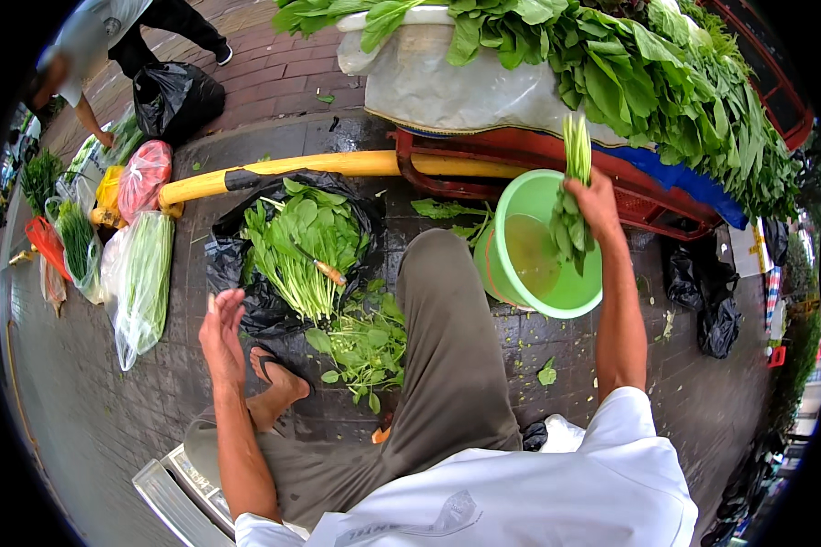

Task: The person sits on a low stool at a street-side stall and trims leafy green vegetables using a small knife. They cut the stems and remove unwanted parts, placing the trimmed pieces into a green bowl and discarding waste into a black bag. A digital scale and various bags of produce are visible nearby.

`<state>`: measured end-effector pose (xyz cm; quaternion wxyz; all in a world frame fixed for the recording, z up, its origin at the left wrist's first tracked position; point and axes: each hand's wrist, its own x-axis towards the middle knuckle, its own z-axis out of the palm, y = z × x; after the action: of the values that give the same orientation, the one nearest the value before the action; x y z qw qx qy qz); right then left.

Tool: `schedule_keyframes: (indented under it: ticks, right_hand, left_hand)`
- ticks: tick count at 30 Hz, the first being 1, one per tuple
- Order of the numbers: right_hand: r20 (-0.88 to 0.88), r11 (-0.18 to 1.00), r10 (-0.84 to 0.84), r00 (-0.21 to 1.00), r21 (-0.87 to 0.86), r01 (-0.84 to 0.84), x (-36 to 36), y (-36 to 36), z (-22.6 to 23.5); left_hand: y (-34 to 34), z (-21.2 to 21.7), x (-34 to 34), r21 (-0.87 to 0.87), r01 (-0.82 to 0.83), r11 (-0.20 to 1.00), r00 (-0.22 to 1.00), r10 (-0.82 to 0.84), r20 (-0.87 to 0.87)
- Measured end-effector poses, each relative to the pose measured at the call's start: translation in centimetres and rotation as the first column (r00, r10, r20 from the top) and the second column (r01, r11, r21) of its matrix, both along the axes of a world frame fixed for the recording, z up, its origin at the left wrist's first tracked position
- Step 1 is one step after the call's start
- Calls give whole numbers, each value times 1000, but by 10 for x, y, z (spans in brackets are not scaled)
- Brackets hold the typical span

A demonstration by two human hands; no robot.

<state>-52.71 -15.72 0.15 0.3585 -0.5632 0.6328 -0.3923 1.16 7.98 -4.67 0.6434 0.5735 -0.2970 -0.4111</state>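
Note:
My right hand (pixel 595 202) is closed round a bunch of leafy greens (pixel 572 232), stems up and leaves down. The bunch hangs over a light green bucket (pixel 575 296) with murky water (pixel 529 246) in it. Raised beside my knee, my left hand (pixel 221 333) holds nothing, its fingers stretched out. Nearest to it is a black plastic bag (pixel 225 266), opened out on the ground and filled with more leafy greens (pixel 315 228). A knife with a wooden handle (pixel 328 273) lies on those greens. Loose leaves and stems (pixel 369 342) are scattered in front of the bag.
A red metal frame (pixel 410 169) and a yellow pole (pixel 337 164) run across ahead. Greens (pixel 611 73) are heaped above the frame. Bagged vegetables (pixel 146 273) stand at left, near another person's hand (pixel 106 139). Black bags (pixel 707 301) lie at right.

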Motion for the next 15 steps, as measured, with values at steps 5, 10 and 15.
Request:
schedule_keyframes:
  ticks: [5, 10, 15]
  right_hand:
    - [-160, 964, -128, 979, 213, 160, -51, 8, -135]
    - [-292, 948, -36, 956, 294, 125, -66, 1, -230]
    - [-404, 926, 51, 913, 362, 109, -70, -13, -280]
  left_hand:
    - [12, -30, 13, 165, 33, 986, 997, -45, 68]
    - [18, -51, 18, 325, -26, 945, 994, -11, 112]
    - [9, -61, 13, 391, -3, 920, 985, -64, 159]
